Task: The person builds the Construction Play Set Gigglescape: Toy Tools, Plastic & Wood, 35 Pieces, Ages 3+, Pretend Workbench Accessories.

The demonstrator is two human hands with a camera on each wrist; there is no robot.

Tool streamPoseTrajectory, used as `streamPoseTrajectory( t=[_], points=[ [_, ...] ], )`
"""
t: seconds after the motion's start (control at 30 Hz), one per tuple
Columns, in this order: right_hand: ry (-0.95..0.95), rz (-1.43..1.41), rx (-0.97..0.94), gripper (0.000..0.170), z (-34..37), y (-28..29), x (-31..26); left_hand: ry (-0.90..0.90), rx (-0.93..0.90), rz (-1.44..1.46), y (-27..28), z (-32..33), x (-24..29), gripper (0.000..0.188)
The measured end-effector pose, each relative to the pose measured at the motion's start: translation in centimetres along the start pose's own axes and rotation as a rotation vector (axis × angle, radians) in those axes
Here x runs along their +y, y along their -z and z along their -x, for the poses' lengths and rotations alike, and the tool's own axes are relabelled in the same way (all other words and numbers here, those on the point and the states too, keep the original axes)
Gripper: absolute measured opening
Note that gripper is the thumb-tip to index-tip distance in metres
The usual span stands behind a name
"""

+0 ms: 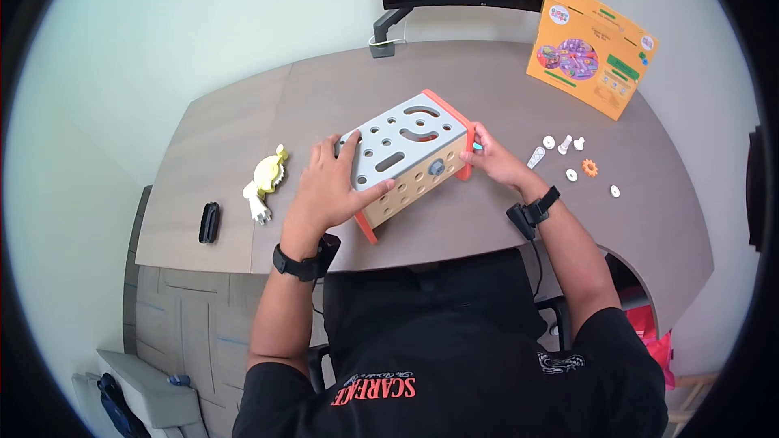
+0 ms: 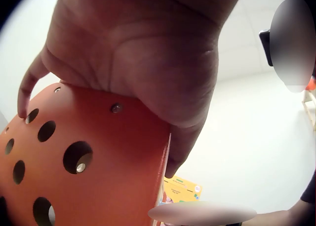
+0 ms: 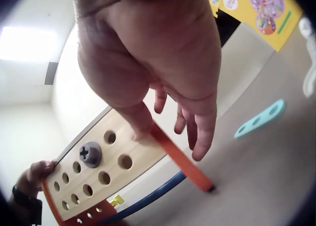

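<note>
desk (image 1: 479, 69): one holed box (image 1: 412, 152)

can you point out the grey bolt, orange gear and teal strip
Grey bolt (image 3: 90, 154): right wrist view, on its cross-slotted head
Orange gear (image 1: 590, 168): head view, near its centre
Teal strip (image 3: 265, 115): right wrist view, between two holes

Bright overall, glaring ceiling light (image 3: 27, 44), fisheye-bent edges, dark corners
</note>
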State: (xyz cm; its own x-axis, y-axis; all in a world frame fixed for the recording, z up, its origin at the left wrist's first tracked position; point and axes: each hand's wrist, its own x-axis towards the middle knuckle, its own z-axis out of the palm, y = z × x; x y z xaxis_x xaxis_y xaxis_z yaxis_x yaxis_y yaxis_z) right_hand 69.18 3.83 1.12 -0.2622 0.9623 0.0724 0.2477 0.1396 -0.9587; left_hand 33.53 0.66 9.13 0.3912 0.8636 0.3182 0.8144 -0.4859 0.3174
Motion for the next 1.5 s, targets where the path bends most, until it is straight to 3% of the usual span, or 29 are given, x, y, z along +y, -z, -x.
streamPoseTrajectory(
  t=[0.07,0.17,0.3,0.37,0.47,0.57,0.67,0.77,0.87,1.1,1.17,1.37,1.5],
  points=[
    [-0.026,-0.013,0.003,0.054,1.0,0.4,-0.9,0.006,0.003,0.005,0.0,0.2,0.2,0.103],
    [-0.188,0.144,-0.117,0.056,0.7,6.5,-0.9,0.013,0.029,0.022,-0.1,0.4,0.5,0.103],
    [-0.269,0.51,0.137,0.038,1.7,14.2,-1.1,0.021,0.073,0.037,-0.7,0.6,0.5,0.102],
    [-0.116,0.679,0.276,0.034,0.6,20.6,4.5,0.04,0.081,0.045,-1.0,0.7,0.8,0.101],
    [0.047,0.741,0.584,0.036,1.3,25.8,7.1,0.046,0.118,0.018,-1.5,0.9,0.9,0.101],
    [-0.189,1.023,0.562,0.032,3.6,28.9,7.1,0.033,0.129,0.006,-2.0,0.7,0.4,0.106],
    [-0.489,1.006,0.349,0.03,5.1,28.5,6.3,0.025,0.127,0.001,-2.0,0.7,0.3,0.106],
    [-0.56,0.696,0.324,0.017,5.2,26.2,5.3,0.026,0.135,-0.01,-1.8,0.7,0.4,0.105],
    [-0.51,0.496,0.361,0.017,4.5,26.9,7.8,0.025,0.128,0.0,-1.6,0.8,0.7,0.1],
    [-0.485,0.497,0.327,0.022,4.0,28.6,10.9,0.024,0.118,0.006,-1.6,0.8,0.6,0.1],
    [-0.484,0.601,0.289,0.023,4.2,28.6,10.4,0.023,0.117,0.0,-1.6,0.8,0.6,0.101],
    [-0.6,0.428,0.368,0.011,5.0,25.8,7.0,0.035,0.106,0.012,-1.5,0.7,0.7,0.102],
    [-0.652,0.611,0.218,0.029,6.1,22.2,5.4,0.022,0.124,-0.015,-1.7,0.6,0.5,0.106]
  ],
)
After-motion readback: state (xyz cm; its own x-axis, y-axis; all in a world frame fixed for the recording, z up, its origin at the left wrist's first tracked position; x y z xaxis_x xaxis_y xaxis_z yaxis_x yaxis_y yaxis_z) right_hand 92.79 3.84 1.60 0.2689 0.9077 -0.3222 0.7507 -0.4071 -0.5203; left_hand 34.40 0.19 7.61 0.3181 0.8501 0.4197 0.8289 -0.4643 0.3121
